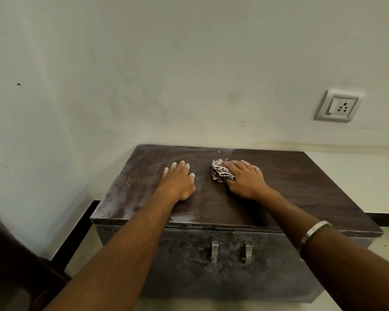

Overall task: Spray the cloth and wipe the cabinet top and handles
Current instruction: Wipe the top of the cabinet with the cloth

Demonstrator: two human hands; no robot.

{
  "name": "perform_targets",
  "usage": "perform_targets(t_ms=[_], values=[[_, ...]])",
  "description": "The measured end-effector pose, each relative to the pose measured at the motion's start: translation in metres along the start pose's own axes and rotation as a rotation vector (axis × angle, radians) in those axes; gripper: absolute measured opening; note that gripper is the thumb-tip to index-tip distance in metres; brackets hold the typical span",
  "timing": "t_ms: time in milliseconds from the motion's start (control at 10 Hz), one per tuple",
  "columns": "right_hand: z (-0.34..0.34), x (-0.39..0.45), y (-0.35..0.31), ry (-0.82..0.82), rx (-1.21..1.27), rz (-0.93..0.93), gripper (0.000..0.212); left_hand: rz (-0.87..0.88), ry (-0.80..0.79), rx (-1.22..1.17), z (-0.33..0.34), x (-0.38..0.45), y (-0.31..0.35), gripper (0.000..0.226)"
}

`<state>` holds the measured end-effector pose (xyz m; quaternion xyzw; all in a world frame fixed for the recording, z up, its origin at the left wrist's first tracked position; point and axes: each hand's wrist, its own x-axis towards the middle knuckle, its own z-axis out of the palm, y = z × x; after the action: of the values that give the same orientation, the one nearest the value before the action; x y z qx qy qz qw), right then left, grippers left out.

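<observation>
Two hands rest on the cabinet top [290, 176] at mid-frame: the left hand [177, 180] lies flat with fingers spread, holding nothing; the right hand [245, 178] presses down with its fingers closed over a bunched patterned cloth [219, 171] near the centre rear of the surface. The right half looks dark and clean, the left half pale with dust. Risk: the small wad covers little, so streaks may remain at the left edge and front lip, and the bare left palm could lift or smear dust. Both door handles [214, 251], lower centre, appear unwiped. No spray bottle is visible
</observation>
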<state>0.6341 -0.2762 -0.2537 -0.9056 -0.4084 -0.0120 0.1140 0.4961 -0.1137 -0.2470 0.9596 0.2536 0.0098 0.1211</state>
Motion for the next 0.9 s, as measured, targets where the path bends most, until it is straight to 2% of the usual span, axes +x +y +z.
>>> perform_targets(t_ms=[200, 400, 600, 700, 900], values=[[0.004, 0.01, -0.017, -0.006, 0.002, -0.027, 0.061, -0.006, 0.012, -0.007, 0.001, 0.008, 0.003, 0.056], [0.005, -0.006, 0.012, 0.033, -0.018, -0.159, 0.058, -0.008, 0.007, -0.017, 0.002, 0.012, 0.005, 0.057], [-0.002, 0.021, 0.024, -0.001, -0.056, 0.026, 0.057, 0.005, 0.013, -0.014, 0.004, 0.013, 0.006, 0.057], [0.001, 0.036, 0.006, -0.002, -0.057, 0.053, 0.058, 0.012, 0.025, -0.006, 0.004, 0.016, 0.009, 0.057], [0.009, 0.032, -0.009, 0.015, -0.037, -0.113, 0.058, 0.021, 0.029, -0.036, 0.005, 0.023, 0.016, 0.057]])
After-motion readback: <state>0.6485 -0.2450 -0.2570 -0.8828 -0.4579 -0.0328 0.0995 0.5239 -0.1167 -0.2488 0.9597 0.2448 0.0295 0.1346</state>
